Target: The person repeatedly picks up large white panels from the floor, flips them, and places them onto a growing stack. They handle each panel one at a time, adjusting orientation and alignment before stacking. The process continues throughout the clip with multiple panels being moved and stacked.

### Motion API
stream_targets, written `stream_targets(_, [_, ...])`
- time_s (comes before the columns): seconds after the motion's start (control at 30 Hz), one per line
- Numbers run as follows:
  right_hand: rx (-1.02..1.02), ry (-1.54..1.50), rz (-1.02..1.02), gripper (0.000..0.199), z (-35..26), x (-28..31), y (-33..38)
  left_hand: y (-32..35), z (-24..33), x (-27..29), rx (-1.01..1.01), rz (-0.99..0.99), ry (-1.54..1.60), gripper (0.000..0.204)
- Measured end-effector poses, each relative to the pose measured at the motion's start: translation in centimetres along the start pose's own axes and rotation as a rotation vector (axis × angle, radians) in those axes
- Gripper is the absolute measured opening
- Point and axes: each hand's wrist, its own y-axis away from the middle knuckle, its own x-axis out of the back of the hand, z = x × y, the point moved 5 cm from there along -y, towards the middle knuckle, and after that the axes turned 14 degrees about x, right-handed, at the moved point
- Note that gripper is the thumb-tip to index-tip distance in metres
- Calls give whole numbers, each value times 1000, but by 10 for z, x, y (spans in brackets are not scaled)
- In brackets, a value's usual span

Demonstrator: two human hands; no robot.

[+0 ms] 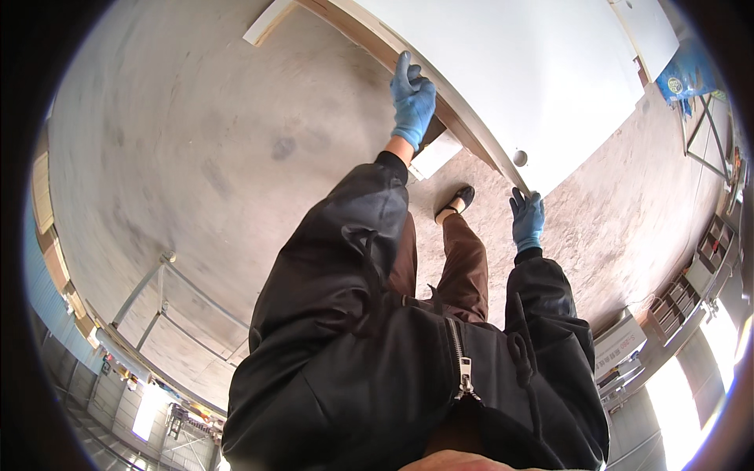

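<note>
Currently 2 gloved hands (414, 100) (528, 220) at white panel (518, 86).

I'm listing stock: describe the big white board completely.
The white board looks flat, smooth and shiny, with a round hole near one corner and brown wood along its near edge. Apparently level above the floor, it runs past the picture's top. The left hand touches that edge; the right hand, that corner.

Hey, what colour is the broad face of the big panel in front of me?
The panel has a white face; it shows best in the head view.
</note>
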Motion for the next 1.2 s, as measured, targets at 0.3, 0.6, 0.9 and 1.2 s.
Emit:
stream_targets(0.3, [42, 1, 138, 40, 9, 3, -3, -63, 5, 10, 89, -251, 77, 66])
stream_targets(0.6, [215, -114, 250, 54, -8, -21, 15, -55, 9, 8, 248, -142, -55, 86])
stream_targets(0.9, [432, 32, 374, 52, -9, -28, 21, -52, 18, -11, 125, 53, -234, 56])
stream_targets(1.2, [511, 242, 436, 48, -28, -24, 25, -54, 25, -20, 66, 7, -368, 42])
